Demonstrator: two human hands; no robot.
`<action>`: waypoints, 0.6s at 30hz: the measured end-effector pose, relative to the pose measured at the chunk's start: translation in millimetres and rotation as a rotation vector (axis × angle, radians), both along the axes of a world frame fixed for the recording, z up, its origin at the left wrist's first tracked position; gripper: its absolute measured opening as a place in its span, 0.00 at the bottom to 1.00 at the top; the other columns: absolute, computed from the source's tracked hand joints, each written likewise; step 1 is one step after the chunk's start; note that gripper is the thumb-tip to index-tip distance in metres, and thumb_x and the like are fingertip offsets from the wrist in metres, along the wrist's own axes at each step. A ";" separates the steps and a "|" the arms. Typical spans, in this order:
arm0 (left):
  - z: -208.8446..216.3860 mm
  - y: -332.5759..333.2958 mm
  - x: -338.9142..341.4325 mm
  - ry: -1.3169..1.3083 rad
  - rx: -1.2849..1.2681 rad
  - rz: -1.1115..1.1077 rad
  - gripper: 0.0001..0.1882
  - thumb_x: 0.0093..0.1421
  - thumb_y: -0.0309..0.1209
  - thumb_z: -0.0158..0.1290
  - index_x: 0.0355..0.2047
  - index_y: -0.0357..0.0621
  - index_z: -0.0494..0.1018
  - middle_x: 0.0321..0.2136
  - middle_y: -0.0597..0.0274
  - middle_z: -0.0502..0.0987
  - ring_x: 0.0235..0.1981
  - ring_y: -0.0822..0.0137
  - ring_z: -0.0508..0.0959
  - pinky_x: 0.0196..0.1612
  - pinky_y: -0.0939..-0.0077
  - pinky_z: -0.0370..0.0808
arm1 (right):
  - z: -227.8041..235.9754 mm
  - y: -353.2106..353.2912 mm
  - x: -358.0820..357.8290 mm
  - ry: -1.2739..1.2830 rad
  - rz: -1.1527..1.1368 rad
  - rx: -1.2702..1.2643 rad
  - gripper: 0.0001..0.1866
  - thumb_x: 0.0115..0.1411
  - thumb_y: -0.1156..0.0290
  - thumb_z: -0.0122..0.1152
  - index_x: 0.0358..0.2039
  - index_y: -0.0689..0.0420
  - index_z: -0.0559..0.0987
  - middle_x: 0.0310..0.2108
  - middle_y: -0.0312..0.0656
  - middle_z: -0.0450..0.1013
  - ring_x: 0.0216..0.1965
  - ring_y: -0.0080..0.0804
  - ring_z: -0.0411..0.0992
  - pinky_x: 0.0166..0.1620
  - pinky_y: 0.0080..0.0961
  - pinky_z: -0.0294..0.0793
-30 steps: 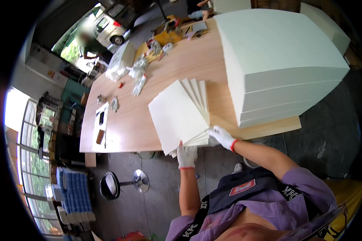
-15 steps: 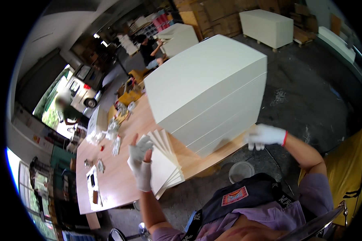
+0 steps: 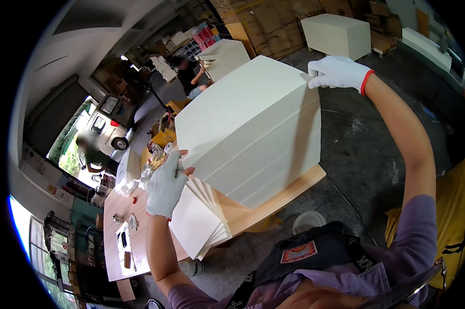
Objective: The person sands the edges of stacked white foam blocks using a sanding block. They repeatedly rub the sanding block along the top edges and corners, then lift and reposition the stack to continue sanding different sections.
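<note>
A tall stack of large white sheets (image 3: 248,98), likely paper or board, stands on the wooden table in front of me. My right hand (image 3: 341,73), in a white knit glove with a red cuff, is at its right near corner. Fingers and thumb are closed on the edge of the top sheets; how many cannot be made out. My left hand (image 3: 165,186), gloved with thumb and a fingertip bare, is beside the stack's left near corner, fingers apart. Whether it touches the stack is unclear. Below it lies a fanned smaller pile of white sheets (image 3: 194,221).
The wooden table (image 3: 304,180) ends near my body. Farther left on it lie a clipboard-like white board (image 3: 124,247) and plastic wrap (image 3: 125,185). A white bucket (image 3: 309,221) stands on the floor. Another person (image 3: 190,77) works at a farther stack; a second stands left.
My right hand has risen from the stack's lower right side to its top corner and closed there. My left hand has moved left and up toward the stack's left corner. My view has shifted slightly.
</note>
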State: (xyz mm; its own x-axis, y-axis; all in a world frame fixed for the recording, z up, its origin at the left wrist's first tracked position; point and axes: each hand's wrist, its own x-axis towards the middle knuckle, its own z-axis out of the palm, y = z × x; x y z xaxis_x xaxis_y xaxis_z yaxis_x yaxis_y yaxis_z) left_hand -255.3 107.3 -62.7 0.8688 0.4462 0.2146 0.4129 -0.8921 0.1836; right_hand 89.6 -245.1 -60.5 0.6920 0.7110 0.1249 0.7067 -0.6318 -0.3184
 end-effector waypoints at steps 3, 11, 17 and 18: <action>5.8 -2.9 0.1 0.040 0.041 0.011 0.27 0.62 0.40 0.66 0.61 0.58 0.74 0.24 0.62 0.79 0.29 0.60 0.82 0.37 0.64 0.75 | 5.8 0.3 5.2 0.093 0.029 0.039 0.17 0.60 0.52 0.67 0.31 0.55 0.79 0.24 0.37 0.75 0.21 0.26 0.71 0.30 0.29 0.70; 104.2 -12.3 118.3 0.038 -0.001 -0.164 0.28 0.67 0.52 0.53 0.59 0.48 0.76 0.40 0.53 0.84 0.46 0.58 0.84 0.49 0.64 0.76 | 11.1 -6.7 8.2 0.109 0.016 0.021 0.14 0.57 0.56 0.69 0.30 0.55 0.82 0.22 0.35 0.76 0.21 0.25 0.71 0.28 0.26 0.69; 64.4 61.7 297.2 0.247 0.386 -0.254 0.36 0.70 0.62 0.41 0.61 0.47 0.76 0.53 0.45 0.81 0.57 0.47 0.79 0.60 0.58 0.73 | 8.1 1.5 19.2 0.071 0.174 0.040 0.19 0.58 0.50 0.67 0.29 0.55 0.80 0.25 0.36 0.79 0.24 0.27 0.76 0.30 0.28 0.73; 53.6 69.5 320.2 0.265 0.374 -0.268 0.37 0.71 0.63 0.40 0.61 0.47 0.76 0.54 0.44 0.81 0.58 0.45 0.78 0.61 0.57 0.73 | 8.9 -2.4 20.7 0.071 0.184 0.048 0.19 0.58 0.51 0.68 0.29 0.55 0.80 0.25 0.36 0.79 0.24 0.27 0.76 0.30 0.28 0.73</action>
